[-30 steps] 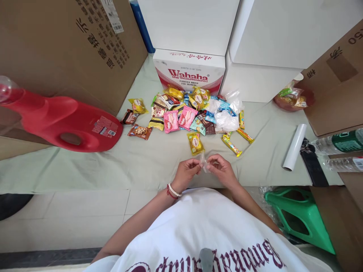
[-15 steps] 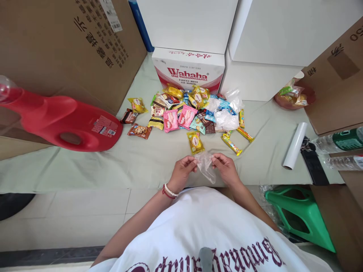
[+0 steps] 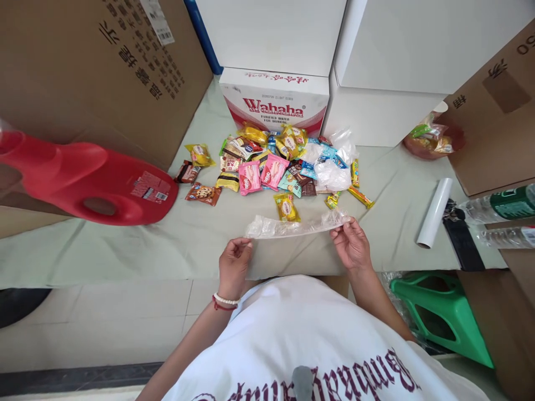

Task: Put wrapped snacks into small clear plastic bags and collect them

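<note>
A clear plastic bag (image 3: pixel 292 228) is stretched sideways above the table's front part. My left hand (image 3: pixel 234 264) pinches one end of its edge, and my right hand (image 3: pixel 351 245) pinches the other end. Just beyond the bag lies a yellow snack packet (image 3: pixel 286 207), partly behind the film. Farther back is a pile of wrapped snacks, with pink wafer packets (image 3: pixel 273 171) at its middle and crumpled clear bags (image 3: pixel 333 175) on its right. A narrow yellow snack bar (image 3: pixel 360 197) lies to the right. The cookie packet (image 3: pixel 203 194) is at the left of the pile.
The Wahaha carton (image 3: pixel 273 103) stands behind the snacks, beside white boxes (image 3: pixel 371 114). A red jug (image 3: pixel 96 181) is at the left. On the right are a white roll (image 3: pixel 434 213), plastic bottles (image 3: pixel 501 206) and a red bowl (image 3: pixel 422 149). A green stool (image 3: pixel 447 317) stands below.
My hands have moved apart, the left one leftward and the right one rightward. Between them the bag has gone from bunched to stretched wide, now covering part of a yellow bar.
</note>
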Demonstrator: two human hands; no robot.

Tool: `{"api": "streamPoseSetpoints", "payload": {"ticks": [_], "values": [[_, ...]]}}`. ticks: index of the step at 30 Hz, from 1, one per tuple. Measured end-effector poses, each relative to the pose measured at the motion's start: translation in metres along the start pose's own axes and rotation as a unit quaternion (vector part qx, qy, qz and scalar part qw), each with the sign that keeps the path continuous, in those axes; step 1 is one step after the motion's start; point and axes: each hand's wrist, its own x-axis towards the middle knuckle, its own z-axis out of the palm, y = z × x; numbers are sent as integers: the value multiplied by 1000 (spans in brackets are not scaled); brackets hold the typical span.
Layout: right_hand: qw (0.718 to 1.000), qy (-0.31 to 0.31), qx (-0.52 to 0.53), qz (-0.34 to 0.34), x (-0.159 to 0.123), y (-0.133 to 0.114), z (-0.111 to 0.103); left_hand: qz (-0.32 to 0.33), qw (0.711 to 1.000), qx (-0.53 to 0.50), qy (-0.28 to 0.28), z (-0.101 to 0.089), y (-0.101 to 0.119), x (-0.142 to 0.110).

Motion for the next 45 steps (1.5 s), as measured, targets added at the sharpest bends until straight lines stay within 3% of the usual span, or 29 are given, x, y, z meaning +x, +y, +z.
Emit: {"api": "streamPoseSetpoints", "payload": {"ticks": [2, 4, 7, 9, 12, 17, 22, 25, 29, 33, 38, 45], "values": [[999, -36, -12, 10, -3, -2, 3, 77, 995, 41, 53, -3, 8, -6], [997, -65, -31, 19, -5, -3, 7, 175, 981, 63, 56, 1, 26, -13], [994, -93, -63, 17, -9, -3, 13, 295, 951, 70, -61, 20, 63, -21], [989, -112, -92, 1, -12, -3, 19, 316, 932, 54, -167, 40, 84, -23], [978, -129, -154, -53, -17, -5, 27, 288, 916, 49, -275, 73, 101, -22], [955, -137, -234, -117, -22, -11, 28, 250, 911, 50, -325, 104, 95, -20], [950, -95, -271, -120, -18, -11, 19, 130, 926, -43, -351, 100, 86, -18], [958, -75, -257, -106, -15, -11, 20, 86, 935, -78, -335, 93, 85, -15], [968, -67, -225, -90, -14, -13, 29, 96, 945, -70, -306, 91, 87, -14], [972, -85, -208, -71, -15, -13, 36, 125, 936, -27, -329, 100, 87, -17], [956, -92, -260, -99, -15, -12, 32, 118, 932, -48, -338, 110, 85, -18], [934, -84, -324, -128, -14, -9, 27, 107, 936, -79, -325, 104, 88, -18]]}}
